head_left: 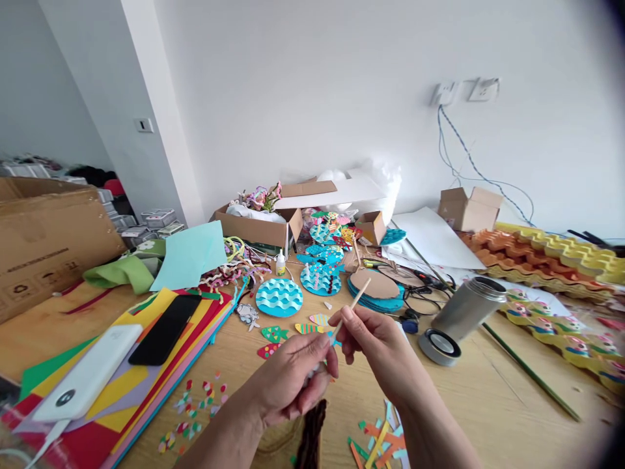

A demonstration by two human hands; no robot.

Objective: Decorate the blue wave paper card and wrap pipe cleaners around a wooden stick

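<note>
My right hand (378,345) pinches a thin wooden stick (352,309) that points up and away over the wooden table (488,404). My left hand (293,378) is closed just left of it, at the stick's lower end, gripping a dark brown fuzzy strand (311,436) that hangs down below the fist. Both hands hover above the table's near middle. Small paper fish (273,334) lie just beyond my left hand, and a blue wavy paper disc (280,297) sits farther back.
Coloured foam sheets (161,384) with a black phone (165,330) and a white power bank (88,380) lie at the left. A steel flask (467,308) and its lid (440,345) stand right. Cardboard boxes (258,228), paper scraps (378,443) and yellow egg-tray shapes (561,254) crowd the rest.
</note>
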